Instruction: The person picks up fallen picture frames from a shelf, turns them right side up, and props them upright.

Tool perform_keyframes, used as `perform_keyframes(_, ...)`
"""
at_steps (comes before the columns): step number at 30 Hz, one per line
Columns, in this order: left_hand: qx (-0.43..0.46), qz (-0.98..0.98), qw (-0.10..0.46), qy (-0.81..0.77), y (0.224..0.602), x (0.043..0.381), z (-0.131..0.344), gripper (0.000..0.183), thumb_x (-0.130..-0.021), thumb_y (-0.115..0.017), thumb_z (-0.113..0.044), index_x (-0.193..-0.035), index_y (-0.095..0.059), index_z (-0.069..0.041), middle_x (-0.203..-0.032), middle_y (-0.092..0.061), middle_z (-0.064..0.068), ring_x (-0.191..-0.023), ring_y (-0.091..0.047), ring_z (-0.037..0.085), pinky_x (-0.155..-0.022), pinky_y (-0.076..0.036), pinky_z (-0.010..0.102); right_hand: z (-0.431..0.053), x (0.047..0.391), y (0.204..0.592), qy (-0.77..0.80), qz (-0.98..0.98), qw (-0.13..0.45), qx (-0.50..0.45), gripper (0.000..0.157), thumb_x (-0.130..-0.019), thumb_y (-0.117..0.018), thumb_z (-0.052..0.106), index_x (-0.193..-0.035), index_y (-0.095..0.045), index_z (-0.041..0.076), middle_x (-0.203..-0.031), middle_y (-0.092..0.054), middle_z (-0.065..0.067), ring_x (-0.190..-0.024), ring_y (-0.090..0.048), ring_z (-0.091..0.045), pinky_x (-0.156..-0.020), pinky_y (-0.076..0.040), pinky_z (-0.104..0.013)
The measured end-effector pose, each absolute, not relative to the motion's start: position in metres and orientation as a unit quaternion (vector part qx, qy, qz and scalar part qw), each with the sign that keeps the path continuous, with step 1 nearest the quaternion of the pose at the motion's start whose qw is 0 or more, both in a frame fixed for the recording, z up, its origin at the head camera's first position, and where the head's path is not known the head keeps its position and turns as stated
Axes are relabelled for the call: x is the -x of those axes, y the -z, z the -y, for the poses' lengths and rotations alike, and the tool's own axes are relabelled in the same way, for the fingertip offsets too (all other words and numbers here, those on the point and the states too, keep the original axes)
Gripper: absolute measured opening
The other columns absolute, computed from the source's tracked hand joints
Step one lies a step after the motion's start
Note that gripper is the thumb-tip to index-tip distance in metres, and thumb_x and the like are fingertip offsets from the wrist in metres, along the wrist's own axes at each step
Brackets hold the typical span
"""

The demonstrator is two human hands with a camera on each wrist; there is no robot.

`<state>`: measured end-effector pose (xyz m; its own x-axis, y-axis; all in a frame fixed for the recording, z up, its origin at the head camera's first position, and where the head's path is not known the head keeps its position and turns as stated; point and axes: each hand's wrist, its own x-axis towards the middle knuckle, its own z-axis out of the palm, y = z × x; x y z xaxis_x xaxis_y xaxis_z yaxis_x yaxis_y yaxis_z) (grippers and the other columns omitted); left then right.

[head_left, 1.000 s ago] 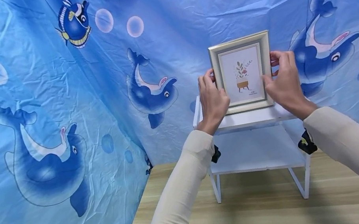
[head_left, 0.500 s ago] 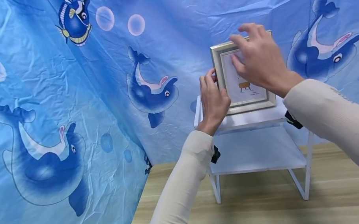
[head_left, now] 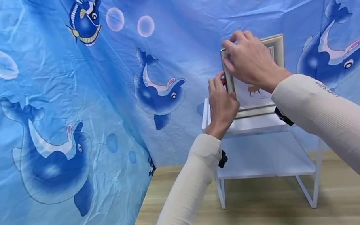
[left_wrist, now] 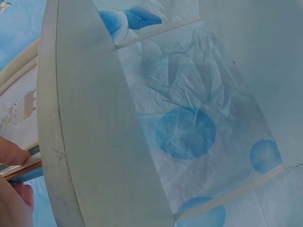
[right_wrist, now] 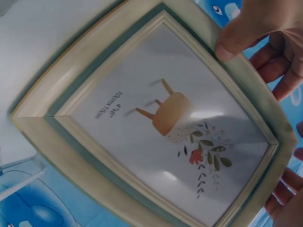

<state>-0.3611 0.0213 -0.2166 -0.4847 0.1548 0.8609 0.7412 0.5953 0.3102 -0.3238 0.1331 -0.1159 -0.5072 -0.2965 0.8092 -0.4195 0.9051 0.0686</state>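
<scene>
A pale cream picture frame [head_left: 279,48] with a printed potted-plant picture [right_wrist: 170,118] stands upright on top of a white stand [head_left: 257,122]. My left hand [head_left: 222,101] pinches its left edge, the thumb on the front and the fingers behind, as the left wrist view shows at the frame's rail [left_wrist: 28,165]. My right hand [head_left: 252,59] crosses in front of the picture. Its curled fingers and thumb hold the upper left corner, hiding much of the picture in the head view. In the right wrist view its fingers [right_wrist: 284,201] lie along the top edge.
Below the stand's top is a lower white shelf [head_left: 263,156] on thin legs. A blue curtain [head_left: 84,105] printed with dolphins and fish hangs behind and to the left. The wood-look floor [head_left: 257,223] spreads in front of the stand.
My right hand has left the frame's right edge and moved up and left across the picture to the upper left corner. The left hand keeps its hold on the left edge.
</scene>
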Motion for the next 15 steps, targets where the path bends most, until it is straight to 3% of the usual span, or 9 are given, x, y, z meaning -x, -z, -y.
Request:
perform_keyframes(8, 0.293, 0.792, 0.39, 0.368, 0.217, 0.364, -0.017, 0.064, -0.083, -0.065, 0.007, -0.141, -0.041, -0.003, -0.121, -0.05, 0.012, -0.111, -0.054, 0.021, -0.088, -0.048, 0.02, -0.129, 0.328, 0.119, -0.043, 0.883, 0.427, -0.191, 0.034, -0.101, -0.05, 0.023, -0.114, -0.063, -0.007, -0.114, -0.054, -0.027, -0.104, -0.047, -0.044, -0.088, -0.044, -0.058)
perform_keyframes(12, 0.307, 0.771, 0.344, 0.439, 0.21, 0.369, -0.007, 0.048, -0.092, -0.058, -0.001, -0.139, -0.046, -0.004, -0.122, -0.052, 0.011, -0.112, -0.055, 0.022, -0.085, -0.046, 0.019, -0.127, 0.33, 0.116, -0.03, 0.88, 0.436, -0.184, 0.035, -0.099, -0.054, 0.024, -0.114, -0.061, -0.007, -0.111, -0.053, -0.027, -0.102, -0.046, -0.044, -0.086, -0.044, -0.057)
perform_keyframes(15, 0.303, 0.764, 0.315, 0.474, 0.207, 0.373, 0.0, 0.038, -0.099, -0.049, -0.004, -0.137, -0.051, -0.002, -0.124, -0.054, 0.013, -0.115, -0.056, 0.023, -0.089, -0.048, 0.023, -0.126, 0.332, 0.116, -0.027, 0.881, 0.438, -0.177, 0.038, -0.099, -0.058, 0.026, -0.118, -0.059, -0.007, -0.111, -0.052, -0.028, -0.103, -0.046, -0.045, -0.087, -0.044, -0.058)
